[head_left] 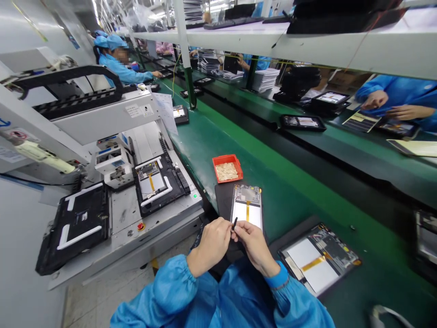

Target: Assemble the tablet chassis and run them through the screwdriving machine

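Both hands meet over the lower end of an opened tablet (238,210), whose white battery and orange ribbon cable show. My left hand (215,241) is closed, its thumb and fingertips pinched together. Against it, my right hand (251,241) pinches a small black piece (235,223) that sticks up between the fingertips; its exact kind is too small to tell. The tablet lies partly on a dark mat (222,200). Just beyond it stands a red bin (241,173) holding many small beige pieces (226,171).
At my right lies another opened tablet (309,262). On my left is a machine (119,218) with a tablet (150,180) in a black fixture and a second black fixture (80,218). A conveyor (246,123) runs beyond the green bench (201,146). Co-workers (119,64) sit farther off.
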### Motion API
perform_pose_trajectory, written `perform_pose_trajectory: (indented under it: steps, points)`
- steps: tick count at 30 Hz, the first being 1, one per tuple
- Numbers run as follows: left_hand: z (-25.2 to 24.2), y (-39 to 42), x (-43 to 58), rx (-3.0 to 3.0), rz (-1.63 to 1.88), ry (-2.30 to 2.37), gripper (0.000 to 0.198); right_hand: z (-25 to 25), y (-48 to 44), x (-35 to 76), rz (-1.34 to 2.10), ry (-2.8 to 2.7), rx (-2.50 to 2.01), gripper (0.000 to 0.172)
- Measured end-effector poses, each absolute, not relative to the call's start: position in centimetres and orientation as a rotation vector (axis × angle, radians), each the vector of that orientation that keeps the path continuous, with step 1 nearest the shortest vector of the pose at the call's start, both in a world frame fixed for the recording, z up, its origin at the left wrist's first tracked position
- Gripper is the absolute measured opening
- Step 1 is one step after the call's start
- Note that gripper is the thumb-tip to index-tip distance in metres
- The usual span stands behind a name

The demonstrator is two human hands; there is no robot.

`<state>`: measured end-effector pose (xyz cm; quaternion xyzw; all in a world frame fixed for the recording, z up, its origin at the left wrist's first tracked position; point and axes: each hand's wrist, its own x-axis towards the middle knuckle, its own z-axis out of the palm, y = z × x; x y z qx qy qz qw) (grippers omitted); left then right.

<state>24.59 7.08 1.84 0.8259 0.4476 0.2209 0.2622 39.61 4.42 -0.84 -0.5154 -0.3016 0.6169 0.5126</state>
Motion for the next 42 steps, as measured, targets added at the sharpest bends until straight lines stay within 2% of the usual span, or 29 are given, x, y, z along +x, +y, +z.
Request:
perform_pose_trajectory:
  steps: [5,9,12,15,17,21,26,31,36,42]
  points:
    - [2.2,8.6,25.1,2.453,0.557,1.288,0.021,0.2,4.8,40.4,1.463,-0.713,-1.230,0.035]
    - [4.1,16.5,26.7,2.482,0.571,1.547,0.022,1.8,4.3,44.0,1.420,-0.768,-1.289,0.036]
    - [5.5,23.6,28.9,2.445,0.231,1.739,0.027,2.5,2.8,46.8,1.086,-1.003,-1.493,0.031]
    - [5.6,27.6,30.7,2.450,0.139,1.697,0.023,2.1,1.1,47.8,0.685,-1.330,-1.622,0.020]
    - [5.2,28.1,31.1,2.464,0.151,1.669,0.026,1.0,0.2,47.4,0.594,-1.517,-1.602,0.016]
    - [4.8,26.8,30.3,2.472,0.229,1.669,0.029,-1.4,-0.5,46.3,0.562,-1.724,-1.557,0.022]
    - [4.7,23.4,28.1,2.364,0.495,1.681,0.027,-3.0,-0.4,46.0,0.451,-1.844,-1.519,0.024]
    - [1.9,15.4,25.8,2.442,0.778,1.207,0.027,-3.5,0.0,45.7,0.329,-1.968,-1.505,0.027]
    - [-1.8,7.7,24.9,2.709,0.507,0.668,0.034,-3.4,0.0,45.8,0.217,-2.169,-1.531,0.029]
    - [-3.2,5.8,25.4,2.887,0.366,0.684,0.039,-2.5,-1.6,46.3,0.031,-2.293,-1.727,0.042]
